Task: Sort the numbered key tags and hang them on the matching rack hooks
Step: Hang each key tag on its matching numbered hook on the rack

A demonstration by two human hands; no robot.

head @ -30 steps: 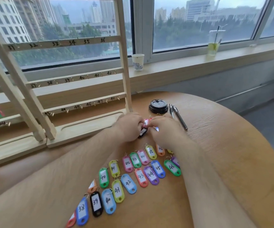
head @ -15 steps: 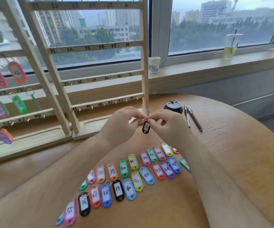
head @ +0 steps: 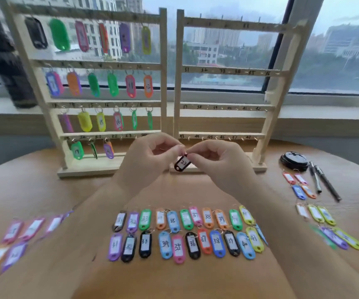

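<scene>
Wooden round table (head: 34, 190), two pale racks (head: 163, 72) at its far edge, rows of coloured tags (head: 185, 234) lying nearer, left hand (head: 146, 160) and right hand (head: 219, 162) pinching the top of black tag 22 (head: 182, 163), held in the air before the racks

Two racks stand side by side at the back of the counter (head: 34, 190), before the window sill (head: 325, 117): left rack (head: 163, 61), right rack (head: 179, 61). Hung tags (head: 130, 85) on left rack rows. Bottle (head: 10, 70) behind left rack, far left. Left grip (head: 150, 162) and right grip (head: 219, 162) meet in front of the gap between the racks, above the counter, held tag (head: 182, 163) between them. Two tag rows (head: 216, 243) lie between the forearms. Left tag group (head: 31, 229) lies outside left forearm, right tag group (head: 325, 216) outside right forearm. Lid (head: 293, 160) right of right rack base, pens (head: 325, 182) just right of it.
</scene>
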